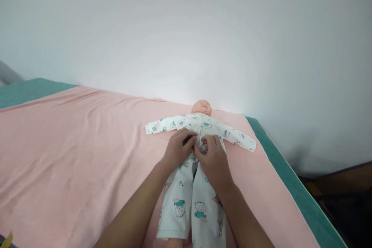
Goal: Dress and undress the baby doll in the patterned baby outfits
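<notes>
A baby doll [201,107] lies on its back, head toward the wall. It wears a white long-sleeved top [213,124] with teal animal prints, sleeves spread to both sides. Matching white trousers [178,205] cover its legs, and part of one foot shows at the bottom edge. At the lower front of the top, my left hand [180,147] pinches the cloth near the middle opening. Close beside it, my right hand [213,157] has its fingers curled on the other side of the same opening. Any fastener between the fingertips is too small to make out.
A pink sheet [72,162] with wrinkles covers most of the bed. Green bedding [286,172] shows along the right edge and at the far left. Behind stands a pale wall [186,38]. A dark brown object [345,180] is beyond the bed at right.
</notes>
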`<state>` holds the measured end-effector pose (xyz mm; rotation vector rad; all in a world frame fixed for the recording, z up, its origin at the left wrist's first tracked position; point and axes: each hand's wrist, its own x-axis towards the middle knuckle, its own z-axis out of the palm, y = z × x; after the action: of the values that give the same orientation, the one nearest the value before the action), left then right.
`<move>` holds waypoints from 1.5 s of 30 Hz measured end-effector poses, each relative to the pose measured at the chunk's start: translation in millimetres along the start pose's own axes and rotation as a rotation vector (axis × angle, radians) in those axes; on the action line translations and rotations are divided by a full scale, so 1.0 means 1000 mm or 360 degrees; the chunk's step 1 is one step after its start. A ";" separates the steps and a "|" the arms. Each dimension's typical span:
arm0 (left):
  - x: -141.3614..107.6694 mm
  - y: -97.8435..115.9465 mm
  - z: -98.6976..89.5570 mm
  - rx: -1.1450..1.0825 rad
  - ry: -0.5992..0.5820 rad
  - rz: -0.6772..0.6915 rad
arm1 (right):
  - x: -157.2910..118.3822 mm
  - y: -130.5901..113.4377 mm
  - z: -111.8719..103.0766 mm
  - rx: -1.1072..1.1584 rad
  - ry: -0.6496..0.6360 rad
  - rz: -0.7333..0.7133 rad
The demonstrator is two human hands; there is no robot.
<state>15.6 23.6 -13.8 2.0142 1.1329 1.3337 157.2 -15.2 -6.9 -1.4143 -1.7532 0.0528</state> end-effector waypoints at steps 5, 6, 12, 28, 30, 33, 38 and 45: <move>0.000 0.001 -0.001 0.0045 -0.0090 0.0062 | 0.000 -0.001 -0.003 -0.0045 -0.0060 0.0133; 0.000 0.001 -0.001 0.0057 -0.0106 0.0069 | 0.001 0.000 -0.004 -0.0028 -0.0082 0.0143; 0.003 0.005 0.000 0.0126 -0.0159 -0.0027 | 0.000 0.000 0.000 -0.0223 -0.0067 0.0133; 0.002 0.000 0.004 0.0141 -0.0157 -0.0071 | 0.005 0.002 0.000 -0.0069 -0.0057 0.0183; 0.002 0.000 0.005 0.0167 -0.0142 -0.0045 | 0.006 0.005 -0.004 0.0177 -0.0067 0.0273; 0.001 0.000 0.007 0.0225 -0.0103 0.0014 | 0.008 0.008 -0.008 0.0440 -0.0085 0.0396; 0.000 0.004 0.007 0.0129 -0.0114 0.0030 | 0.009 0.010 -0.008 0.0717 -0.0140 0.0541; 0.002 0.015 0.000 -0.0344 -0.0230 -0.0404 | 0.011 0.007 -0.013 0.0983 -0.0242 0.0617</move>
<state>22.1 17.4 -1.3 1.7186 1.0863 1.1127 171.4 -9.9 4.0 -1.2725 -1.3756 0.8536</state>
